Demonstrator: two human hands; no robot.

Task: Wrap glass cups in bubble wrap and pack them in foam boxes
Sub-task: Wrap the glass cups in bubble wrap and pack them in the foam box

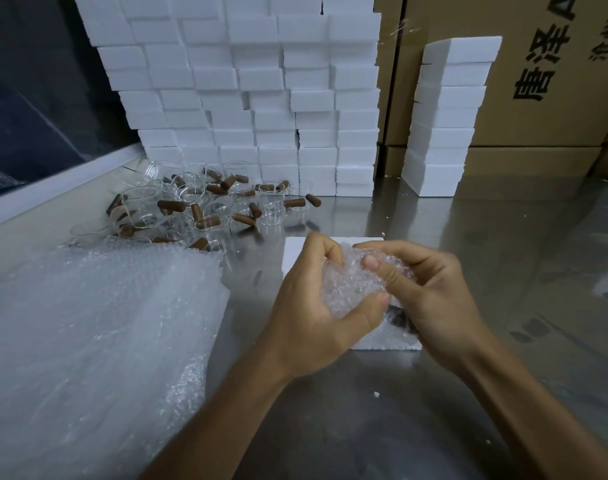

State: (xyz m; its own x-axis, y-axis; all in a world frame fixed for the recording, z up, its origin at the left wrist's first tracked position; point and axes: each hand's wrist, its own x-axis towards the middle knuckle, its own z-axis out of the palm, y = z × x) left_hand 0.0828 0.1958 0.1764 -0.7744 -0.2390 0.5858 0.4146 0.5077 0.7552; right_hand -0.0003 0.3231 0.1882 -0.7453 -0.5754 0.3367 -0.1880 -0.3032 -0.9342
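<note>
Both hands hold a bundle of bubble wrap [351, 289] just above a white foam box [297, 252] on the steel table. My left hand [309, 306] grips the bundle from the left, thumb under it. My right hand [430, 292] grips it from the right, thumb pressed on top. A dark brown handle [399, 318] shows through the wrap at the bundle's lower right; the cup inside is mostly hidden. Several bare glass cups with brown wooden handles [191, 206] lie in a heap at the back left.
A thick stack of bubble wrap sheets [98, 323] covers the table's left side. A wall of white foam boxes [247, 98] stands behind, with a separate column [444, 116] to the right. Cardboard cartons [545, 81] rise at the back right.
</note>
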